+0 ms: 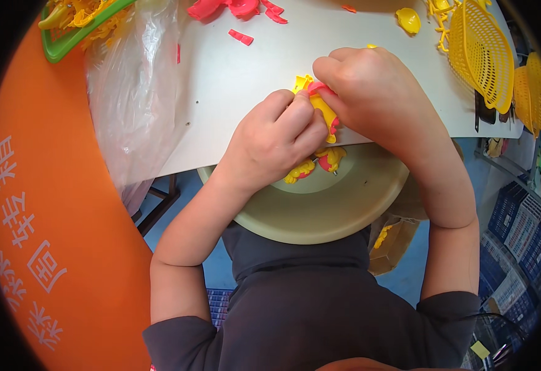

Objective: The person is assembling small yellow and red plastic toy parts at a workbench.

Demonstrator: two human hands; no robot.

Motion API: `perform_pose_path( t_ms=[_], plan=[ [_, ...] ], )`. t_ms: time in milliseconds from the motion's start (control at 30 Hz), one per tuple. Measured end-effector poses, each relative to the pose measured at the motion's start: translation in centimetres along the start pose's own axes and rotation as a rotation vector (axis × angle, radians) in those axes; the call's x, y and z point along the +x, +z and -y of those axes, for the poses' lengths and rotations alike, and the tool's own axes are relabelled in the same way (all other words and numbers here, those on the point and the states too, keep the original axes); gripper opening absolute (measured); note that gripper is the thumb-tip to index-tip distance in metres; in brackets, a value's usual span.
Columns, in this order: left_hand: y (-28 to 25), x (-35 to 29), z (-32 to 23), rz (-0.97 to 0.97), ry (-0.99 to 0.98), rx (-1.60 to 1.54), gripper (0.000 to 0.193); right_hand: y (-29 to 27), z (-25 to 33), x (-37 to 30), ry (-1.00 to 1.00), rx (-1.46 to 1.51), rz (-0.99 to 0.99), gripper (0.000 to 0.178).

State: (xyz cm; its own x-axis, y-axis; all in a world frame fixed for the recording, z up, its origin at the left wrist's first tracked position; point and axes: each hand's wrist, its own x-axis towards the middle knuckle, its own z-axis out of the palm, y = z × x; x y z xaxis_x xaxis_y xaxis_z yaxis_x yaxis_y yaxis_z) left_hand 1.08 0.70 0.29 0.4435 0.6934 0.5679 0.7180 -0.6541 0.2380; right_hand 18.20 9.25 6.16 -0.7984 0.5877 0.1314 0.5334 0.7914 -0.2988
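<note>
Above the table's front edge, my left hand (276, 135) has its fingers closed round a yellow plastic part (326, 112) with a flared end sticking up past the fingertips. My right hand (369, 80) pinches a small red plastic piece (321, 88) against that part's upper side. More red shows along the yellow part's right edge. Just below my hands, a khaki basin (320, 227) sits at my lap, partly under the table. In it lie yellow-and-red plastic pieces (331, 159), one with a small metal pin; my left hand hides some of them.
Red plastic shells (242, 7) and a red strip (240, 37) lie on the white table (221, 74). A clear plastic bag (135, 93) hangs over its left edge. Yellow baskets (483, 52) stand at right, an orange box (72, 210) at left. Below is a cardboard box (399, 247).
</note>
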Motion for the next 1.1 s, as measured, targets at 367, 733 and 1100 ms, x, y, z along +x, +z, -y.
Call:
perform_pose_path(
  t_ms=[367,733,1100],
  plan=[
    [0.1,0.1,-0.5,0.017,0.044,0.023,0.022,-2.7,-2.0,-1.2,0.092,0.387,0.282,0.019],
    [0.3,0.2,-1.3,0.022,0.119,0.153,0.019,-2.8,-2.7,-2.1,0.166,0.498,0.183,0.017],
    [0.8,0.0,-3.1,0.020,0.118,0.214,0.017,-1.4,-3.2,-3.8,0.019,0.537,0.145,0.013]
  ],
)
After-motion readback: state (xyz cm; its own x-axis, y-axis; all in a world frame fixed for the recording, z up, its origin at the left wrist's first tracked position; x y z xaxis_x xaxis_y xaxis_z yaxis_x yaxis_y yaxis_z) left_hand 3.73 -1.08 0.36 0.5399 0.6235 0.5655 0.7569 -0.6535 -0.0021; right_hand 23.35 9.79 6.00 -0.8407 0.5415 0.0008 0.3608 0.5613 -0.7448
